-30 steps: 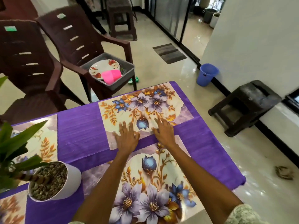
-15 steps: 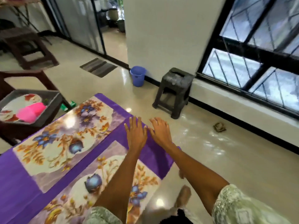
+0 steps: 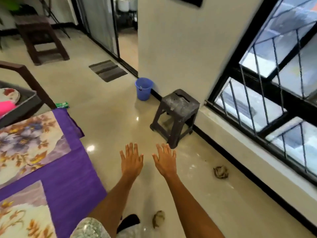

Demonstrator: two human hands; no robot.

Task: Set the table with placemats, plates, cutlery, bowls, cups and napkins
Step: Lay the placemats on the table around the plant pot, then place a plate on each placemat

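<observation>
Presently, two placemats (image 3: 25,145) are laid on the surface (image 3: 72,182) at 9 o'clock, plates (image 3: 8,95) remain in the tray (image 3: 25,103), and both the left grip (image 3: 132,160) and right grip (image 3: 165,160) are held flat, empty.

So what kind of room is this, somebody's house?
Most likely a home dining area: a table with a purple cloth and floral placemats, a plastic stool by a barred window, and a tiled floor.
</observation>
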